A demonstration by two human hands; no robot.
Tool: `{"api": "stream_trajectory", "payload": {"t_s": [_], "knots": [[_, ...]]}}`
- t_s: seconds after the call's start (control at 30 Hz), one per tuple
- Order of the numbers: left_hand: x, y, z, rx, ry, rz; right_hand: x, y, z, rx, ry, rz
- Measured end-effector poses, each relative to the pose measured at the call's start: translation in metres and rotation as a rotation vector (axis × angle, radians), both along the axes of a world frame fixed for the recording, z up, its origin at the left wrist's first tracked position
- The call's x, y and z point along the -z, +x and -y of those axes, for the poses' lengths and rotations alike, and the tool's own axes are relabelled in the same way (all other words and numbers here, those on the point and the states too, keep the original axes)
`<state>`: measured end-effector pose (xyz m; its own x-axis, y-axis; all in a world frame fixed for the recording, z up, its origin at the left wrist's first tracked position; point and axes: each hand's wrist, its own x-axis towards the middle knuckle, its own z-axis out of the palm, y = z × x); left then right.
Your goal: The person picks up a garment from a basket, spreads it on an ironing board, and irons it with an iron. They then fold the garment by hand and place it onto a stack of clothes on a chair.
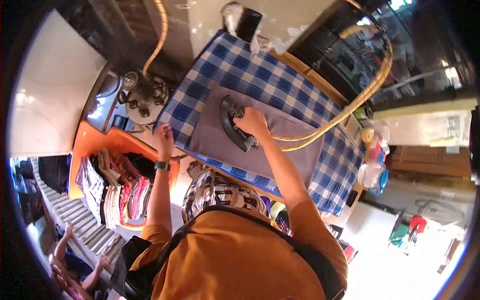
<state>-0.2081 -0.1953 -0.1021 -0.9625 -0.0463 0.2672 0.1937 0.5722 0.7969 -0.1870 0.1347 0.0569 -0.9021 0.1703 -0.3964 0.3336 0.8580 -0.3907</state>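
My right hand (252, 121) is wrapped round the handle of a dark clothes iron (234, 131). Beneath the iron, a grey-mauve piece of fabric (295, 150) lies spread flat on a blue-and-white checked cloth (270, 72) that covers the table. My left hand (164, 137) hovers by the table's left edge, its fingers loosely bent and nothing visible in them; a dark watch (161, 165) is on that wrist. A yellow patterned cord (350, 107) runs from the iron up to the right.
An orange plastic chair (112, 136) at the left bears a stack of folded clothes (120, 187). Patterned fabric (215, 190) bulges between my body and the table. A black device (249, 25) stands at the far table edge. Another person (75, 270) is at the lower left.
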Motion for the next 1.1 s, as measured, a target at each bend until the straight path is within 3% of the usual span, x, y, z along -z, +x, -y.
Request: {"api": "stream_trajectory", "payload": {"t_s": [0.07,0.17,0.2,0.23,0.33,0.37,0.4,0.47,0.57,0.6,0.63,0.67,0.73,0.8,0.87,0.93,1.03,1.07,1.1], "knots": [[-0.004,0.017,0.009,-0.108,-0.041,0.134,0.006,0.027,-0.031,0.163,0.037,-0.05],[0.001,0.036,0.016,-0.102,-0.095,0.086,0.028,0.079,-0.108,0.444,-0.033,-0.006],[0.01,0.042,0.02,-0.088,-0.092,0.062,0.004,0.099,-0.126,0.528,-0.071,0.027],[0.018,0.047,0.021,-0.06,0.036,0.158,0.011,0.123,-0.15,0.69,-0.05,-0.081],[0.038,0.063,0.008,-0.002,0.158,0.134,0.036,0.177,-0.239,0.866,-0.164,-0.169],[0.026,0.072,-0.003,-0.018,0.227,0.419,0.041,0.191,-0.261,0.904,-0.222,-0.201],[0.029,0.079,-0.017,-0.039,0.475,0.435,0.056,0.201,-0.287,0.909,-0.096,-0.176],[0.022,0.085,-0.04,-0.103,0.629,0.558,0.021,0.2,-0.263,0.908,-0.122,-0.17],[-0.008,0.101,-0.075,-0.304,0.736,0.549,0.011,0.204,-0.22,0.579,-0.179,-0.081],[-0.007,0.103,-0.078,-0.299,0.729,0.549,-0.023,0.205,-0.179,0.548,-0.134,-0.079],[-0.002,0.104,-0.08,-0.306,0.799,0.553,-0.023,0.201,-0.158,0.471,-0.089,0.028],[0.003,0.104,-0.082,-0.311,0.869,0.556,-0.011,0.202,-0.135,0.336,-0.035,-0.053],[0.01,0.105,-0.083,-0.303,0.879,0.528,0.006,0.199,-0.091,0.149,0.012,0.029],[0.016,0.107,-0.084,-0.301,0.891,0.504,0.003,0.204,-0.067,0.102,-0.084,-0.093],[0.021,0.103,-0.083,-0.453,0.898,0.493,0.004,0.216,-0.073,0.113,-0.078,-0.065],[0.023,0.103,-0.084,-0.431,0.886,0.491,0.003,0.227,-0.09,0.168,-0.027,0.012],[0.021,0.103,-0.09,-0.51,0.879,0.467,0.006,0.263,-0.153,0.428,0.078,-0.009],[0.026,0.101,-0.088,-0.497,0.873,0.465,0.028,0.279,-0.187,0.531,0.014,-0.077],[0.031,0.1,-0.086,-0.482,0.867,0.463,0.015,0.29,-0.207,0.657,-0.082,-0.1]]}}
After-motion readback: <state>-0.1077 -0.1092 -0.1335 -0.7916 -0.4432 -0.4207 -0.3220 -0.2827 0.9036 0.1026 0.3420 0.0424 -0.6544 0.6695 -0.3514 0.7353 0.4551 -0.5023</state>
